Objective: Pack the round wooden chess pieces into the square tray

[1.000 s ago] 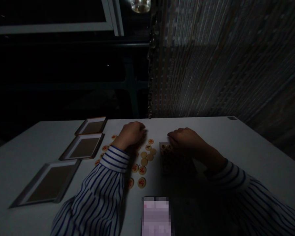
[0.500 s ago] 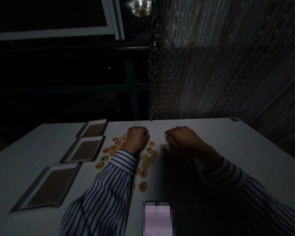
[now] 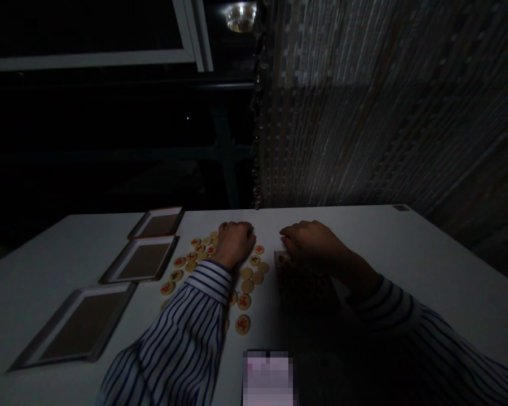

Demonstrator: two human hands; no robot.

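Observation:
My left hand [image 3: 236, 243] is over the middle of the table among round wooden Chinese chess pieces, its fingers curled; their tips are partly hidden. Several pieces with red or black characters, such as a red-marked piece [image 3: 242, 325], lie at either side of my left forearm. Some show a plain side, like a blank piece [image 3: 247, 286]. My right hand [image 3: 311, 242] hovers over the far edge of a dark, shadowed box of pieces [image 3: 307, 290]. Its fingers are bent close together, and what they hold, if anything, is hidden.
Three shallow open trays [image 3: 154, 224], [image 3: 141, 259], [image 3: 84, 321] stand in a row on the left of the white table [image 3: 432, 265]. A phone-like object with a blurred screen [image 3: 267, 380] lies at the near edge. A bead curtain [image 3: 342, 113] hangs behind the table.
The view has shifted slightly. My right hand has moved a little left over the box's far corner, covering a piece that showed there. My left hand has hardly moved.

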